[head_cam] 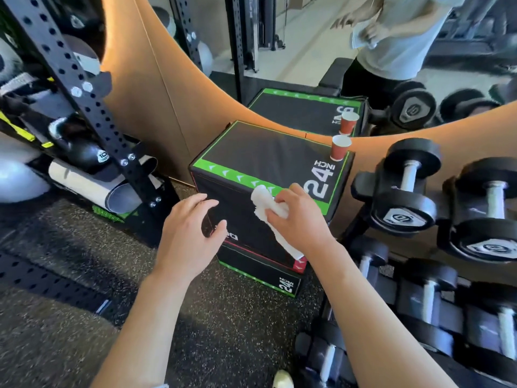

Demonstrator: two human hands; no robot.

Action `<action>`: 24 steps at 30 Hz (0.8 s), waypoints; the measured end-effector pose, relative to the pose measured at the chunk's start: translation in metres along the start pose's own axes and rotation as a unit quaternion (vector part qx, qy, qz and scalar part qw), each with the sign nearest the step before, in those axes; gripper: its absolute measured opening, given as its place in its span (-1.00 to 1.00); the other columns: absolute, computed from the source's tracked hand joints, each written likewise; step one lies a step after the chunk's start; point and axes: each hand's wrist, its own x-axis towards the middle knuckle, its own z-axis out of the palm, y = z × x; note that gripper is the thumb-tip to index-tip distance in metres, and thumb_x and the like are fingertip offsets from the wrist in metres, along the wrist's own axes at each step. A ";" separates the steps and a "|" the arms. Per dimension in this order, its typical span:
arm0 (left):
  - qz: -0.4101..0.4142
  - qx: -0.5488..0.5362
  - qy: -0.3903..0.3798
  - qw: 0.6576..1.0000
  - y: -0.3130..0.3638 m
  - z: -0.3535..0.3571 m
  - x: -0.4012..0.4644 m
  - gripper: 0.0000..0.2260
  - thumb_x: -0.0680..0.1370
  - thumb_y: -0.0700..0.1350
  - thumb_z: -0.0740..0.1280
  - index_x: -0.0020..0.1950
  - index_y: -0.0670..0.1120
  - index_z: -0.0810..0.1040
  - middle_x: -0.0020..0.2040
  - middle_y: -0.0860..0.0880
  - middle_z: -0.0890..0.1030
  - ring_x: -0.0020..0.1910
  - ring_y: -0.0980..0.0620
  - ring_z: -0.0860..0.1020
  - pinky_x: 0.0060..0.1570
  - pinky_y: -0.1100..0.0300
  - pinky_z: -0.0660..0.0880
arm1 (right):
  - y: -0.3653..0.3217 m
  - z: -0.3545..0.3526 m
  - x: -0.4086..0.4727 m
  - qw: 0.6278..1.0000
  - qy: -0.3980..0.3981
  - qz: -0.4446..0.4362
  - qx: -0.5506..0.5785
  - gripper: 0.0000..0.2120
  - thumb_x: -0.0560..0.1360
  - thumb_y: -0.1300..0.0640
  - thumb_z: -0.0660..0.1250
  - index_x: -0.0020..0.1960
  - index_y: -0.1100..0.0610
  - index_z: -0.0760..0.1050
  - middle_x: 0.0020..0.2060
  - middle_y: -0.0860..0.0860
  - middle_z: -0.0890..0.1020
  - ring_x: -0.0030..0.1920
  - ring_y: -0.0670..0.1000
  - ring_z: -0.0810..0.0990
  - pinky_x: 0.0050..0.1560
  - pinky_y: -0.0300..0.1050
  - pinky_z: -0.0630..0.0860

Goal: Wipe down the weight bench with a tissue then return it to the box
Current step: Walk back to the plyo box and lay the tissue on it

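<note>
A black box [268, 155] with green borders and a white "24 INCH" mark stands on the floor against a brown wall. My right hand [299, 219] is shut on a crumpled white tissue [265, 201] at the box's near top edge; part of the tissue hangs down the box's front face. My left hand [186, 233] hovers open just left of the box's near corner, fingers spread, holding nothing. The weight bench shows only as a black pad [334, 72] reflected in the mirror.
A red paper cup [339, 148] stands on the box's far right corner. A rack of black dumbbells [405, 197] fills the right side. A black perforated rack upright [84, 88] with a kettlebell and rolled mat is at left. Speckled rubber floor [70, 331] lies below.
</note>
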 end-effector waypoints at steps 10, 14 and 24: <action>0.048 0.014 -0.005 0.999 -0.031 0.030 0.108 -0.61 0.60 0.03 0.42 0.40 -0.05 0.60 0.44 0.00 0.53 0.46 -0.03 0.40 0.48 -0.06 0.34 | 0.024 0.032 0.087 0.999 0.000 0.038 -0.009 -0.75 0.54 -0.09 0.44 0.08 0.05 0.59 -0.06 -0.10 0.45 -0.14 -0.01 0.51 -0.14 -0.10 0.44; 0.090 0.032 -0.012 0.995 -0.063 0.043 0.164 -0.61 0.57 0.02 0.45 0.37 -0.08 0.62 0.41 -0.05 0.55 0.43 -0.10 0.46 0.45 -0.11 0.39 | 0.024 0.056 0.135 0.997 0.019 0.069 -0.020 -0.77 0.53 -0.13 0.43 0.06 0.00 0.58 -0.07 -0.14 0.44 -0.17 -0.06 0.51 -0.25 -0.19 0.35; 0.167 0.027 -0.068 0.983 -0.159 0.056 0.325 -0.60 0.57 0.07 0.40 0.38 -0.05 0.60 0.43 -0.05 0.52 0.46 -0.11 0.43 0.38 -0.19 0.43 | 0.006 0.131 0.253 0.986 0.042 0.158 -0.034 -0.82 0.50 -0.12 0.43 -0.01 -0.04 0.55 -0.10 -0.15 0.45 -0.18 -0.11 0.51 -0.23 -0.20 0.35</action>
